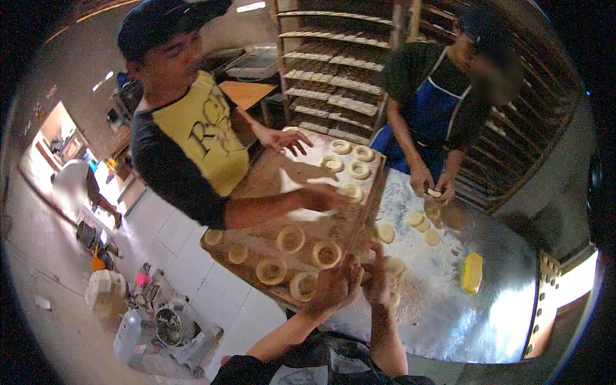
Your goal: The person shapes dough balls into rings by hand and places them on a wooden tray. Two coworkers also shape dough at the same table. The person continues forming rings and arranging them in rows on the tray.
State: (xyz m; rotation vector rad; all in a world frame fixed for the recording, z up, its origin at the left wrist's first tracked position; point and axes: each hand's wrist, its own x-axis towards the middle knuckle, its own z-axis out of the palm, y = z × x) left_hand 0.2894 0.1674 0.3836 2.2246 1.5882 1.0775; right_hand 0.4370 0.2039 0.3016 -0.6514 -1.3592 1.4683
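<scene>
The person's left hand [341, 282] and right hand [377, 282] were raised close together over the near right edge of the wooden board [260, 221], beside the metal table [443, 321]; the left fingers were curled inward, while the right fingers were partly bent and blurred, pointing up and away from the body; what looked like a small piece of dough [367, 276] showed in the narrow space between the two hands, against the left fingertips and just left of the right palm; how tightly either hand was closed on it I could not tell, since the fingers hid most of it.

Just left of the left hand lay the near dough rings [314, 292] on the board; just right of the right hand, apart from the grip, a dough disc [396, 265] lay on the table; farther off were more pale discs [431, 237] and a yellow block [471, 273].

Across the board a co-worker in a yellow and black shirt [196, 135] reached over the far dough rings [359, 169]; another, in a blue apron [437, 96], pinched a bit of dough [434, 192] with both hands.
</scene>
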